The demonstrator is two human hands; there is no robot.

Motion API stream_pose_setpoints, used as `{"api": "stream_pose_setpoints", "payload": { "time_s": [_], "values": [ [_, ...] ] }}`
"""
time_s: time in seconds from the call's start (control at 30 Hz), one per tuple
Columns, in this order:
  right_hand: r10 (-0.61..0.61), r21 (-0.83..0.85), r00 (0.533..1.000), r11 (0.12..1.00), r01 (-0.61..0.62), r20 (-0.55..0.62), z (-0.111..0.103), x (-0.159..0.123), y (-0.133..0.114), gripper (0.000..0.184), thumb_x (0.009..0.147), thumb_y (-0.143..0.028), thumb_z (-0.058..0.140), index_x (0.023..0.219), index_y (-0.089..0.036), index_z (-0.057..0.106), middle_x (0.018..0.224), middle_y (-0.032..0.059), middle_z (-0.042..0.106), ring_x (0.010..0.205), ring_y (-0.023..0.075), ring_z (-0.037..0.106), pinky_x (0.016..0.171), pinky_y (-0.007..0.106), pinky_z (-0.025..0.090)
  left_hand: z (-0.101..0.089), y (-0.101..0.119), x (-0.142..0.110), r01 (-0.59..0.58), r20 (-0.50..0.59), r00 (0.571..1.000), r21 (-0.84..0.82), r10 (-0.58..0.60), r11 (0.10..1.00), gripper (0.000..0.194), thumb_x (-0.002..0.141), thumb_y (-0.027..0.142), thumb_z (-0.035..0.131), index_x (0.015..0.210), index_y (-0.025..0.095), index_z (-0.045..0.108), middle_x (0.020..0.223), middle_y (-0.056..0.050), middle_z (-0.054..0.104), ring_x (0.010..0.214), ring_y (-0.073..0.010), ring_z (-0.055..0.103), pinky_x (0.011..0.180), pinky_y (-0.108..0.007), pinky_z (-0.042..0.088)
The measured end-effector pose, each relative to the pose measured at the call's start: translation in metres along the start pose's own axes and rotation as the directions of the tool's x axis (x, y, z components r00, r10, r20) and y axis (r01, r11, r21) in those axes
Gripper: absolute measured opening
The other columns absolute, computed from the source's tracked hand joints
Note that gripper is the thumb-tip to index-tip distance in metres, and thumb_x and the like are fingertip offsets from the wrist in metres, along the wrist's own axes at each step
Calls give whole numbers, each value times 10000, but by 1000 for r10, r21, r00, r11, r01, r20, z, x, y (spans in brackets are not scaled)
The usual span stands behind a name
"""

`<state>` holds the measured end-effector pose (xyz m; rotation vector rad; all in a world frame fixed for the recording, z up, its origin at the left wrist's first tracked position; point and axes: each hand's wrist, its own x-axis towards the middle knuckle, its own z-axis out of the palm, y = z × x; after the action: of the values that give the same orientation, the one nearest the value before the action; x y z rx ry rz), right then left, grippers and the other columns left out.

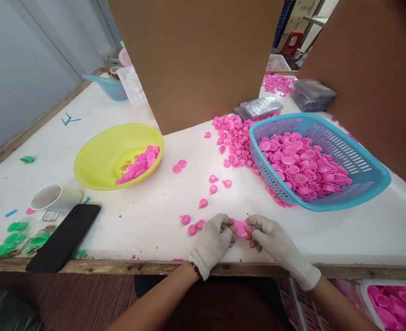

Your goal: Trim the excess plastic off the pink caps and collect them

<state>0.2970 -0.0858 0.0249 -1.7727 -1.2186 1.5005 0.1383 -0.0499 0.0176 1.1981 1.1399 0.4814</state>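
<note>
Between my two hands, just above the table's front edge, is a small pink plastic piece (242,229) with a rounded outline. My left hand (216,241), in a pale glove with bare fingertips, pinches its left side. Gloved the same way, my right hand (271,236) pinches the right side. My fingers cover its edges. Several small pink cup-like pieces (192,230) lie close to the left hand, and more trail up toward a pink heap (235,138). A blue basket (368,193) full of pink cup-like pieces stands beyond my right hand.
A yellow bowl (92,161) with flat pink discs stands left of centre. Near the front left edge are a black phone (65,236), a white cup (60,197) and green pieces (14,238). Brown boards (199,59) rise behind; wrapped packs (261,108) lie beside the heap.
</note>
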Motion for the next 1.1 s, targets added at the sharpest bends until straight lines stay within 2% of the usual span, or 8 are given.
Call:
{"api": "stream_pose_setpoints", "payload": {
  "time_s": [0.27, 0.43, 0.67, 0.73, 0.8, 0.93, 1.0, 1.1],
  "values": [
    [96, 154, 968, 979, -134, 231, -6, 25, -7, 170, 785, -337, 478, 855, -186, 445, 621, -36, 561, 503, 88, 559, 470, 200, 432, 4, 0, 32, 245, 96, 965, -7, -243, 969, 58, 774, 132, 472, 794, 178, 443, 487, 40, 542, 403, -110, 539, 392, -211, 443],
    [249, 40, 901, 959, -280, 357, -17, 42, -19, 196, 744, -287, 548, 874, -196, 433, 596, -32, 586, 462, 92, 561, 454, 206, 442, 3, 6, 44, 335, 144, 927, 99, -347, 937, 97, 775, 158, 511, 834, 183, 437, 400, 60, 488, 391, -143, 550, 379, -234, 452],
    [258, -71, 913, 966, -248, 317, -13, 43, -23, 168, 715, -250, 549, 842, -187, 458, 569, -33, 569, 441, 80, 536, 422, 180, 401, 1, -1, 29, 141, 94, 981, 241, -168, 960, 116, 791, 239, 496, 897, 194, 497, 500, 47, 529, 434, -122, 554, 442, -225, 451],
    [152, -29, 954, 988, -149, 260, -15, 35, -19, 120, 723, -231, 520, 820, -188, 464, 569, -29, 564, 471, 88, 542, 444, 192, 406, -12, 3, 23, -56, 18, 998, 395, 53, 917, 143, 780, 257, 522, 913, 205, 534, 573, 30, 568, 515, -128, 572, 539, -248, 476],
    [-33, 141, 996, 990, 22, 81, -23, 25, -19, 133, 723, -219, 502, 849, -205, 459, 626, -14, 581, 551, 114, 579, 511, 227, 450, -37, 13, 23, -204, -82, 948, 583, 307, 786, 174, 785, 262, 531, 949, 207, 557, 697, -7, 615, 665, -155, 597, 681, -284, 485],
    [-238, 417, 895, 819, 394, -377, -42, 11, -29, 325, 788, -285, 443, 1109, -286, 396, 973, 48, 587, 787, 156, 624, 689, 304, 505, -110, 32, 53, -128, -244, 822, 801, 515, 584, 199, 837, 176, 429, 1000, 204, 540, 1072, -72, 587, 932, -203, 572, 830, -331, 457],
    [-303, 324, 885, 848, 419, -353, -38, 14, -35, 406, 808, -281, 416, 1209, -286, 354, 1030, 64, 554, 779, 161, 615, 674, 316, 508, -140, 35, 74, -93, -269, 807, 821, 525, 564, 253, 824, 107, 403, 1011, 227, 523, 1198, -67, 523, 1024, -227, 532, 876, -365, 434],
    [-391, -121, 907, 919, 376, -154, -11, 36, -38, 459, 824, -230, 392, 1282, -239, 359, 942, 55, 549, 715, 154, 586, 660, 314, 499, -161, 29, 96, -45, -233, 819, 885, 525, 463, 197, 817, 100, 432, 929, 235, 521, 1110, -50, 557, 1087, -247, 489, 942, -397, 384]
  ]
}}
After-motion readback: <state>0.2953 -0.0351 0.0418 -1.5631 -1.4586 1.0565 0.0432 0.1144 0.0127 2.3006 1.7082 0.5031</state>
